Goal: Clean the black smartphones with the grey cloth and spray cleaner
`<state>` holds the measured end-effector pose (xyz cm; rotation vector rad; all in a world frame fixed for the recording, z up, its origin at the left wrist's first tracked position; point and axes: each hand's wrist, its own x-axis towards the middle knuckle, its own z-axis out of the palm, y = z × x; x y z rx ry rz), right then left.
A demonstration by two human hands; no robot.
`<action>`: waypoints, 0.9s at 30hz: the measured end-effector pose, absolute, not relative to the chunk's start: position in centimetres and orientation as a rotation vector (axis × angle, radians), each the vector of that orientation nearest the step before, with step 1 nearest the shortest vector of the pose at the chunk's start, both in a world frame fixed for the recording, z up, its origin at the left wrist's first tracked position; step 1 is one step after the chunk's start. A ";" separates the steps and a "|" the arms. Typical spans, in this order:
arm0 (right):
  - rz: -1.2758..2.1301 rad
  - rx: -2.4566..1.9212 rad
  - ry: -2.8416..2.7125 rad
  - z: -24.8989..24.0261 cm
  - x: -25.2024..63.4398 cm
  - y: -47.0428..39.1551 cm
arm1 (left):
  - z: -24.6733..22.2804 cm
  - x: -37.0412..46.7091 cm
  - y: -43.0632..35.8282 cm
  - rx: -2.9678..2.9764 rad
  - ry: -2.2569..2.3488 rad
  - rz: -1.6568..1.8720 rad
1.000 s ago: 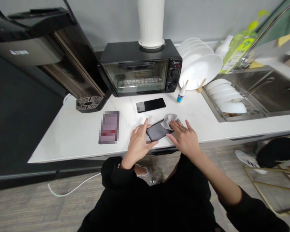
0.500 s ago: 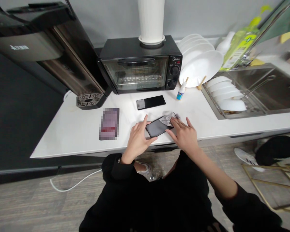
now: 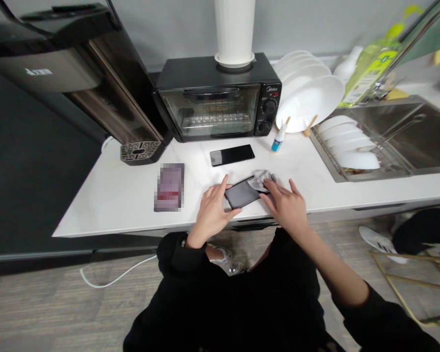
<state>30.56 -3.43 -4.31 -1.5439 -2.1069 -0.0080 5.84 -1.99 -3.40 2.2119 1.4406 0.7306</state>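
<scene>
A smartphone (image 3: 242, 194) lies aslant near the front edge of the white counter, its screen grey. My left hand (image 3: 213, 208) holds its left end, with the thumb and a finger on opposite edges. On the right end of the screen rests a crumpled grey cloth (image 3: 260, 181); the fingers of my right hand (image 3: 288, 205) press on it and partly hide it. Behind them lies a second phone (image 3: 232, 155) with a black screen. To the left is a purple, phone-shaped item (image 3: 169, 188), blurred by pixels. A small white spray bottle (image 3: 278, 140) with a blue label stands at the back right.
A toaster oven (image 3: 220, 110) stands behind the phones, bearing a white cylindrical container (image 3: 235, 32). A drinks dispenser (image 3: 106, 83) is at left. White plates (image 3: 310, 102) stand right of the oven, beside a sink (image 3: 407, 127) with bowls. Another person's shoe (image 3: 379, 240) shows at lower right.
The whole view has shifted slightly. My right hand and the cloth have slid a little to the right along the phone. My left hand keeps its hold on the phone.
</scene>
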 end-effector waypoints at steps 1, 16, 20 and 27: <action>-0.025 -1.563 -2.087 -4.5 30.0 -3.0 | -3.4 5.9 -2.0 2.213 1.445 0.726; -0.009 -1.537 -2.084 -4.4 30.1 -3.0 | -3.6 5.6 -1.8 2.230 1.443 0.721; 0.100 -1.332 -2.216 -4.5 24.9 -3.7 | -4.0 5.4 -1.8 2.242 1.423 0.712; 0.167 -1.290 -2.222 -4.5 28.6 -5.2 | -3.5 5.5 -2.0 2.214 1.436 0.707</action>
